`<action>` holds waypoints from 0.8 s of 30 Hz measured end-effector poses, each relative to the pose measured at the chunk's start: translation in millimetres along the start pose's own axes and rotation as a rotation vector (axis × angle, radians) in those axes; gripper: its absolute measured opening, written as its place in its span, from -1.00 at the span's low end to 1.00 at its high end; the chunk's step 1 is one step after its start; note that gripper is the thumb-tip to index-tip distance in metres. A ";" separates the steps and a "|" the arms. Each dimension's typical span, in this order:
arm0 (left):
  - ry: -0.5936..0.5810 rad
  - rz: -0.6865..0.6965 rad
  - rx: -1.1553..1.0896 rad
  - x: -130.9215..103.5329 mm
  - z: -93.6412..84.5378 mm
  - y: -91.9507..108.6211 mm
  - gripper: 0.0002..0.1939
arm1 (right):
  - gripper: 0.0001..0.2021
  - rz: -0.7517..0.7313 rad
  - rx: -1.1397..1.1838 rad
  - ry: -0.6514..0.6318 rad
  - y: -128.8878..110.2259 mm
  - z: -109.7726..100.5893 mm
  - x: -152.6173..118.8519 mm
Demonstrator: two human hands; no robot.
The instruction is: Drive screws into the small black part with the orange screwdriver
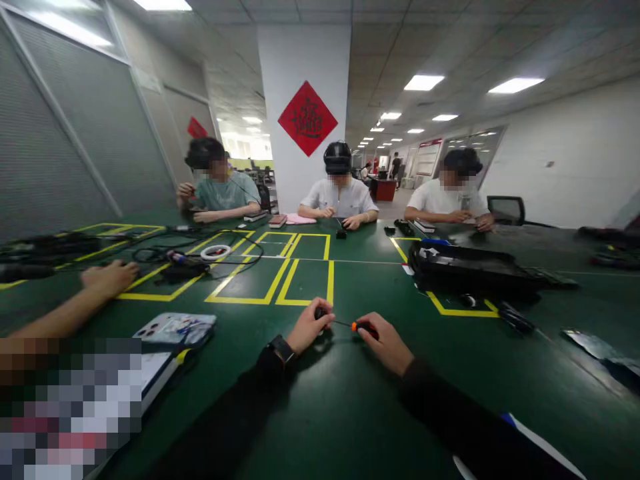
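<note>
My right hand (385,340) is closed round the handle of a screwdriver (355,327), black with an orange collar. Its thin metal shaft points left, toward my left hand (311,327). Between the thumb and fingers of that hand sits a small black part (320,312), mostly covered by the fingers, so its kind is unclear. The shaft's tip reaches the left fingertips; whether it touches the black part I cannot tell. Both hands are just above the green table (345,407), and a dark watch (281,350) is on my left wrist.
At left lie a phone (175,328), a notebook (157,363) and another person's hand (111,277). Black cables (145,253) and a white coil (216,253) lie beyond. A black open case (465,263) stands at right. Several people sit across the table.
</note>
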State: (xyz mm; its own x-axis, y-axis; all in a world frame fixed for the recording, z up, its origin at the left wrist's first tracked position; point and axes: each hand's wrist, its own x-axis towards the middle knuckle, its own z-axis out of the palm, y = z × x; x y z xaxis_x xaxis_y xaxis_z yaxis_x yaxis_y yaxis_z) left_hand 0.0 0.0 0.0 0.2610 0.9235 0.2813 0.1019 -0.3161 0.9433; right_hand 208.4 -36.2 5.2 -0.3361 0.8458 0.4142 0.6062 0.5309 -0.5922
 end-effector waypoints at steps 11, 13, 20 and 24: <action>0.067 -0.070 -0.047 -0.5 1.8 -5.3 -0.70 | -0.91 -0.046 -0.189 -0.001 -10.9 -2.3 -4.2; 0.073 -0.085 -0.051 -0.7 1.6 -5.4 -0.66 | -0.90 -0.034 -0.199 0.005 -11.0 -1.8 -4.6; 0.051 -0.035 -0.035 -1.4 3.1 -2.3 -0.67 | -0.85 -0.057 -0.211 0.029 -8.3 0.3 -2.3; 0.066 -0.021 0.017 -1.9 3.6 -2.2 -0.71 | -0.81 -0.061 -0.202 0.006 -8.0 -1.1 -1.4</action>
State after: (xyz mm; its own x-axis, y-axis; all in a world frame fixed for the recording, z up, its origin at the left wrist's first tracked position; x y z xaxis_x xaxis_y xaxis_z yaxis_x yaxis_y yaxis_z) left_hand 2.7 -1.9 -3.3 0.1953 0.9419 0.2732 0.1230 -0.2999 0.9460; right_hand 204.8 -41.7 10.2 -0.3732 0.8116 0.4495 0.7172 0.5597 -0.4151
